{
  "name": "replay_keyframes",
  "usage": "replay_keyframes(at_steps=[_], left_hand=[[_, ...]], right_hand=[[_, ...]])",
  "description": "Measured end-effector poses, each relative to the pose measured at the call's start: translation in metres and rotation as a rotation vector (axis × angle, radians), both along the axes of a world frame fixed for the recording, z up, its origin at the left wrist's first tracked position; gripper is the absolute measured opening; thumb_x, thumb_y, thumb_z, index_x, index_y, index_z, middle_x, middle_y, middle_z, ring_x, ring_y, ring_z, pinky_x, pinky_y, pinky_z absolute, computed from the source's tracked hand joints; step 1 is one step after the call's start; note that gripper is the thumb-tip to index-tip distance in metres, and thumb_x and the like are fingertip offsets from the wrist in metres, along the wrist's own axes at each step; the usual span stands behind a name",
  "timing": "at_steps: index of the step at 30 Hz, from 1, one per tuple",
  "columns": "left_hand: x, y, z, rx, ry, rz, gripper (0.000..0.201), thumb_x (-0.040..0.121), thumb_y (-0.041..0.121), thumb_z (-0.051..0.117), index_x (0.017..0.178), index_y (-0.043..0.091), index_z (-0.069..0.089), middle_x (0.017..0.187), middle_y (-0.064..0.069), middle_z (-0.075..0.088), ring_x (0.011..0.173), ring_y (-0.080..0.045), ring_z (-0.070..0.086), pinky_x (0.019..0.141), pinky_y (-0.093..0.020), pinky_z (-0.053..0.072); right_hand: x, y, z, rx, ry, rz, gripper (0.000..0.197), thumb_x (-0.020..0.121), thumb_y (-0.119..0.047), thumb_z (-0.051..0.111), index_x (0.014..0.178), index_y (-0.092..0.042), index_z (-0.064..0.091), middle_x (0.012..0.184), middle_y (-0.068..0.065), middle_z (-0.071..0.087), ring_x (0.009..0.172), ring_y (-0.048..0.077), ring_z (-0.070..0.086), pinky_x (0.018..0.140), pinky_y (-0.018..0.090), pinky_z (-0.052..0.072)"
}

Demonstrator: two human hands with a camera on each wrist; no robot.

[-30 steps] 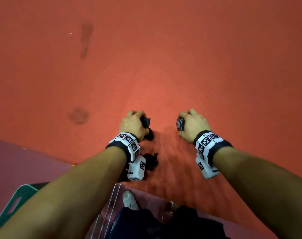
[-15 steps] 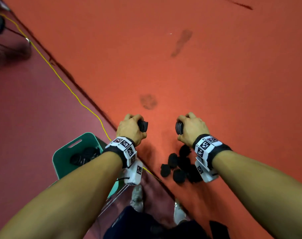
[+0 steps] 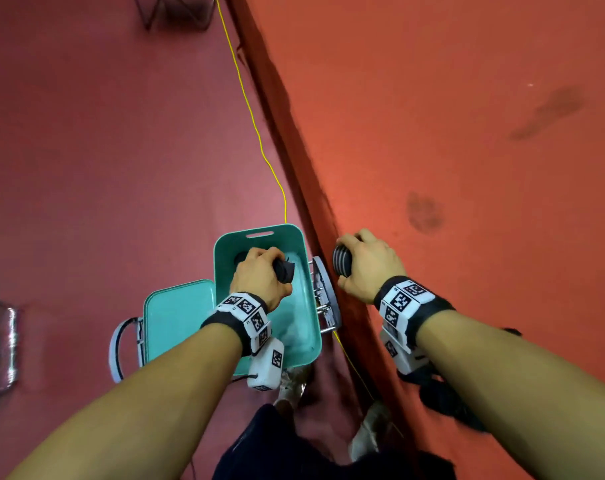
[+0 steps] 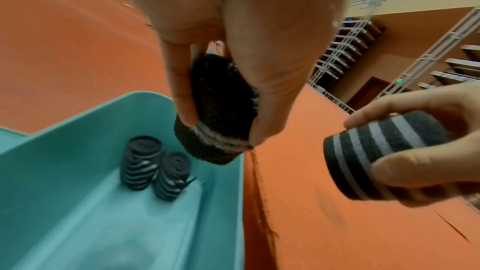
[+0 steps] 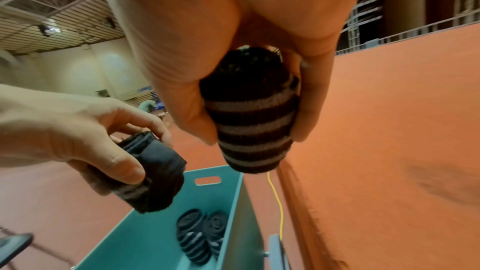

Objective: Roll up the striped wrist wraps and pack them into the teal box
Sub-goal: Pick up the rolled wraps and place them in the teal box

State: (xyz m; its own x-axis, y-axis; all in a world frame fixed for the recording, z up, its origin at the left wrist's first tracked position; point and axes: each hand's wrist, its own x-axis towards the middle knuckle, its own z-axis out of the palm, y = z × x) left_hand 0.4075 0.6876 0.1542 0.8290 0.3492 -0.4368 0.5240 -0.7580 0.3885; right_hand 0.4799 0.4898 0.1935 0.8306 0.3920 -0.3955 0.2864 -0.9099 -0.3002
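Observation:
The open teal box (image 3: 296,237) stands on the floor beside the orange mat's edge. Over its inside, my left hand (image 3: 259,275) grips a rolled dark wrist wrap with pale stripes (image 4: 215,141). To the right of the box, above the mat edge, my right hand (image 3: 367,268) holds a second rolled striped wrap (image 3: 341,261) (image 5: 252,130). Two rolled striped wraps (image 4: 153,171) (image 5: 200,233) lie side by side at the far end of the box floor.
The box lid (image 3: 176,323) lies open to the left, with a handle (image 3: 116,351). A yellow cord (image 3: 256,129) runs along the mat edge. More dark wraps (image 3: 446,400) lie on the orange mat under my right forearm. A metal frame (image 3: 325,299) stands right of the box.
My view swung left, bringing the teal box to the middle. Both hands, each still holding a roll, moved to it; the left now hangs over the box's inside.

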Motion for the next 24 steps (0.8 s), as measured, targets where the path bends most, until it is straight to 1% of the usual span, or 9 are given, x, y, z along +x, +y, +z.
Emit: replay_keyframes(at_steps=[2,6,10,12,14,16,19,21,24], left_hand=[[-0.009,0.022,-0.012,-0.001,0.037,0.043,0.054,0.07,0.028,0.083,0.119,0.031,0.061,0.129,-0.002,0.052,0.109,-0.033,0.058,0.089,-0.038,0.051],[-0.018,0.053,-0.036,-0.017,0.118,0.091,0.058,0.069,0.027,0.083,0.121,0.028,0.059,0.13,-0.006,0.051,0.108,-0.035,0.058,0.091,-0.041,0.052],[-0.017,0.068,-0.061,-0.044,0.172,0.099,0.06,0.067,0.023,0.082,0.122,0.027,0.058,0.131,-0.006,0.049,0.109,-0.035,0.056,0.096,-0.042,0.05],[-0.014,0.068,-0.069,-0.051,0.19,0.098,0.06,0.067,0.021,0.082,0.122,0.027,0.056,0.13,-0.005,0.044,0.109,-0.035,0.055,0.095,-0.044,0.051],[-0.011,0.07,-0.083,-0.062,0.209,0.122,0.061,0.067,0.021,0.083,0.121,0.027,0.055,0.126,-0.005,0.037,0.106,-0.035,0.054,0.094,-0.045,0.053],[-0.008,0.072,-0.096,-0.062,0.225,0.13,0.062,0.068,0.022,0.084,0.122,0.025,0.054,0.124,-0.007,0.032,0.103,-0.036,0.054,0.094,-0.045,0.052],[-0.003,0.071,-0.114,-0.049,0.281,0.117,0.058,0.077,0.023,0.081,0.127,0.022,0.051,0.127,-0.01,0.031,0.106,-0.039,0.055,0.092,-0.044,0.052],[0.0,0.071,-0.124,-0.017,0.32,0.112,0.056,0.083,0.022,0.078,0.131,0.021,0.049,0.13,-0.011,0.032,0.11,-0.04,0.055,0.088,-0.045,0.051],[0.003,0.071,-0.139,-0.003,0.386,0.116,0.057,0.085,0.018,0.075,0.135,0.023,0.046,0.133,-0.01,0.031,0.114,-0.039,0.053,0.082,-0.044,0.05]], right_hand=[[-0.003,0.031,-0.009,0.028,0.019,0.052,0.06,0.073,-0.034,0.072,0.129,-0.026,0.054,0.122,0.004,0.05,0.103,0.037,0.058,0.087,0.044,0.053],[-0.011,0.082,-0.031,0.034,0.082,0.109,0.065,0.068,-0.02,0.072,0.128,-0.026,0.048,0.123,0.003,0.038,0.104,0.033,0.051,0.084,0.044,0.054],[-0.015,0.116,-0.056,-0.034,0.166,0.171,0.07,0.067,-0.014,0.074,0.129,-0.023,0.044,0.122,0.005,0.028,0.098,0.031,0.046,0.081,0.039,0.052],[-0.015,0.124,-0.066,-0.061,0.192,0.191,0.07,0.068,-0.015,0.075,0.13,-0.02,0.044,0.123,0.008,0.029,0.1,0.033,0.048,0.084,0.039,0.051],[-0.014,0.134,-0.083,-0.11,0.221,0.215,0.068,0.072,-0.018,0.076,0.132,-0.018,0.043,0.126,0.011,0.031,0.105,0.037,0.051,0.088,0.042,0.052],[-0.012,0.143,-0.099,-0.149,0.242,0.219,0.068,0.077,-0.02,0.077,0.134,-0.017,0.041,0.13,0.012,0.033,0.109,0.039,0.053,0.089,0.045,0.051],[-0.011,0.153,-0.124,-0.189,0.238,0.2,0.069,0.081,-0.025,0.076,0.137,-0.015,0.036,0.132,0.011,0.039,0.114,0.04,0.053,0.089,0.045,0.05],[-0.012,0.159,-0.141,-0.207,0.234,0.169,0.069,0.084,-0.025,0.074,0.139,-0.013,0.035,0.133,0.01,0.042,0.117,0.039,0.051,0.089,0.045,0.05],[-0.013,0.168,-0.165,-0.231,0.268,0.125,0.068,0.086,-0.024,0.074,0.14,-0.011,0.034,0.138,0.011,0.042,0.123,0.041,0.048,0.094,0.045,0.049]])
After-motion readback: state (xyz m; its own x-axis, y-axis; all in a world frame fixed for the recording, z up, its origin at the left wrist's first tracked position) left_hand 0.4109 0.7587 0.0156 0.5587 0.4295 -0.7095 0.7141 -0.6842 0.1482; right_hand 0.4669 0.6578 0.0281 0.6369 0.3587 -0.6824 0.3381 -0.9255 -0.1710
